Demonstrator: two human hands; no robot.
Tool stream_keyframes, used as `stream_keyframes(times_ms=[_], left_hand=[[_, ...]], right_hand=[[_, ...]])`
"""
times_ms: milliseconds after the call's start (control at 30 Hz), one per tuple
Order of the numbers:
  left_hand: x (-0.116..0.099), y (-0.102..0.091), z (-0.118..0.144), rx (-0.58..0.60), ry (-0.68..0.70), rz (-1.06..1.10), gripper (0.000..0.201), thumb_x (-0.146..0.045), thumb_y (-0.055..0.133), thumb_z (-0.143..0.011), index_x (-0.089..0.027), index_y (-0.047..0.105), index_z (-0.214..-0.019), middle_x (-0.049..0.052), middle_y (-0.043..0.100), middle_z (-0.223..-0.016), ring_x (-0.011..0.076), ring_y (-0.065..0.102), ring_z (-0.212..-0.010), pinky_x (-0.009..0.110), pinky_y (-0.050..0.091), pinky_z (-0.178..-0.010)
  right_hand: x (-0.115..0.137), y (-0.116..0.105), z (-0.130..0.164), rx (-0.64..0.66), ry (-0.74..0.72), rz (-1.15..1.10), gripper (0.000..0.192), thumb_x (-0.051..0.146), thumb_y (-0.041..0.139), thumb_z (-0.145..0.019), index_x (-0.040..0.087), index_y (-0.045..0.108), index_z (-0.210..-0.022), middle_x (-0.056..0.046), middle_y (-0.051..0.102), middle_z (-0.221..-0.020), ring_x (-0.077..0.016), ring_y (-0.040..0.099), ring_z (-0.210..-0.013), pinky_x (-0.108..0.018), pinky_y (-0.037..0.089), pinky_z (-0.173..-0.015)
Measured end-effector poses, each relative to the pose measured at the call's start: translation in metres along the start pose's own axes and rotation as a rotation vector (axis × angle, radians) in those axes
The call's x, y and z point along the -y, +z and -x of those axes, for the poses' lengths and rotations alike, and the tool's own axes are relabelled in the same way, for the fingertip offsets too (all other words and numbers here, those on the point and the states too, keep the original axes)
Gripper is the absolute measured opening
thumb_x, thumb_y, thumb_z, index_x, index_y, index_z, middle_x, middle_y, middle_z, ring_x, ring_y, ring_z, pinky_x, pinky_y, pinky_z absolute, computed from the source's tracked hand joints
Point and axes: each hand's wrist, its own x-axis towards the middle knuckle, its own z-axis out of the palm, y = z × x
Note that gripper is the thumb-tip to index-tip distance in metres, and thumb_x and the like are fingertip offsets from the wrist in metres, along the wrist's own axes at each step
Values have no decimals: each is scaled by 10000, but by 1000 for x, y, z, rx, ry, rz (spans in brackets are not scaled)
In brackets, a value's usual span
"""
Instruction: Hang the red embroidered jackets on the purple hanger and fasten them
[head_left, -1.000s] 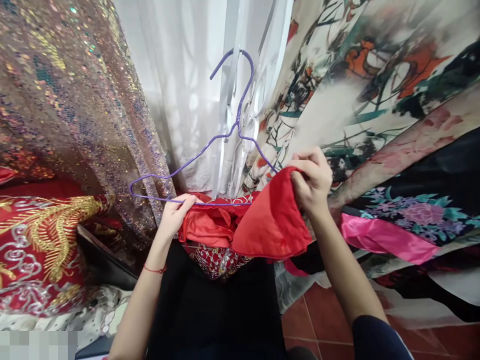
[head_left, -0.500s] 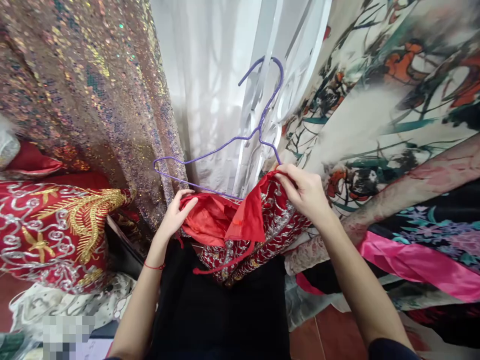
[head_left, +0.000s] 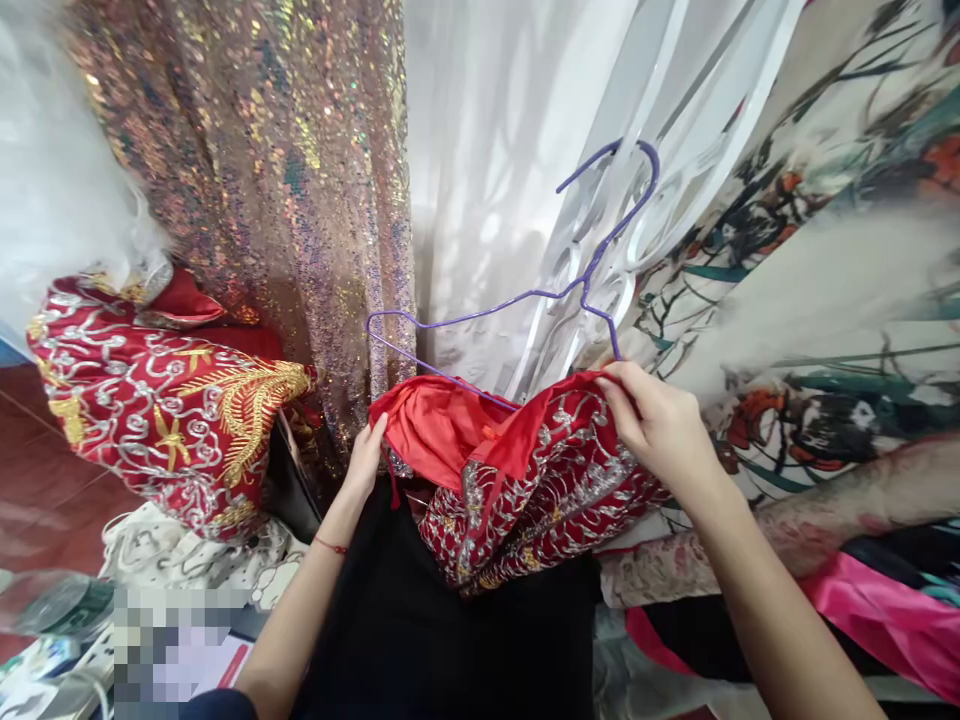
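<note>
A red garment (head_left: 555, 490) with silver and gold embroidery hangs between my hands, its plain red lining (head_left: 435, 425) showing along the opened top edge. My left hand (head_left: 367, 462) pinches the left end of that edge. At the other end, my right hand (head_left: 660, 415) grips the edge with thumb and fingers, close to the right arm of a purple wire hanger (head_left: 525, 297). The hanger's lower bar runs down into the garment's opening, and its hook stands up in front of white scrollwork. Whether the right fingers also hold the hanger is hidden.
Another red embroidered piece (head_left: 161, 420) sits at the left, before a sequined curtain (head_left: 300, 200). White dotted fabric (head_left: 195, 550) and a plastic bottle (head_left: 64, 605) lie below it. Floral cloth (head_left: 810, 330) and a bright pink fabric (head_left: 892, 620) are at the right.
The view has turned, shifting everything rightward. My left fingers, earlier spread over the lining, now pinch its edge. The red flap and cord no longer hang over the front.
</note>
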Motion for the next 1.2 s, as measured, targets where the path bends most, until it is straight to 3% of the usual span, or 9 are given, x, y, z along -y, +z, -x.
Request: stream_keyframes(times_ms=[200,367,467,567,667,800,1000,1100,1200], left_hand=[[-64,37,-34,-13,119,151,383,-484,707,-687,-157,699,-887,47,760,-958,179,691,-869,300,527,-856],[-104,45,-51,-90,209,92,215,-377,649,-678,-174,616,-743,-25,645,-698,101,547,-613,221,439,-613],[-129,51,-58,-166,315,61,198,-380,617,-750,-186,584,-728,-45,568,-652,91,473,-588,218,380,-582],[-158,61,-52,-205,589,-146,270,-386,586,-837,-199,510,-658,-48,456,-605,102,398,-579,245,337,-596],[-178,71,-30,-222,956,-563,391,-368,583,-894,-208,397,-589,-25,383,-602,133,371,-607,280,311,-635],[-179,83,10,-56,1122,-882,413,-325,591,-911,-207,361,-590,-1,389,-619,151,385,-622,303,275,-619],[-159,120,51,-95,1081,-666,460,-318,480,-985,-220,244,-604,-43,263,-553,117,251,-508,305,273,-558],[-159,134,50,-35,1061,-615,462,-316,498,-974,-216,278,-579,-38,292,-544,118,290,-519,300,324,-579],[-168,130,27,-3,1080,-640,392,-328,575,-923,-198,458,-572,20,523,-708,160,501,-736,333,445,-780]], right_hand=[[-1,1,5,15,10,67,213,316,444,-1016,216,602,-915,-46,718,-816,-185,680,-686,-270,440,-578],[-4,4,7,29,-9,127,241,321,414,-1029,203,612,-958,-54,722,-845,-182,672,-675,-275,413,-545],[0,2,8,25,-21,252,288,333,393,-1035,193,618,-923,-52,708,-806,-174,630,-598,-283,362,-501],[9,-5,10,6,-30,428,323,322,399,-1035,180,615,-840,-41,670,-731,-146,525,-480,-293,270,-445],[15,-11,12,-23,-52,532,310,292,430,-1026,170,618,-811,-26,642,-690,-120,429,-426,-289,240,-433],[10,-11,15,-76,-37,522,281,303,433,-1027,163,639,-896,-27,664,-732,-120,444,-469,-263,252,-436],[5,-11,12,-36,21,493,303,317,412,-1023,165,639,-892,-46,646,-759,-128,458,-519,-261,248,-448],[7,-13,12,-57,16,533,260,301,443,-1000,161,645,-916,-65,644,-814,-140,499,-572,-268,263,-459],[3,-9,16,-88,-23,522,212,303,485,-968,168,648,-986,-99,651,-903,-196,581,-750,-275,371,-561]])
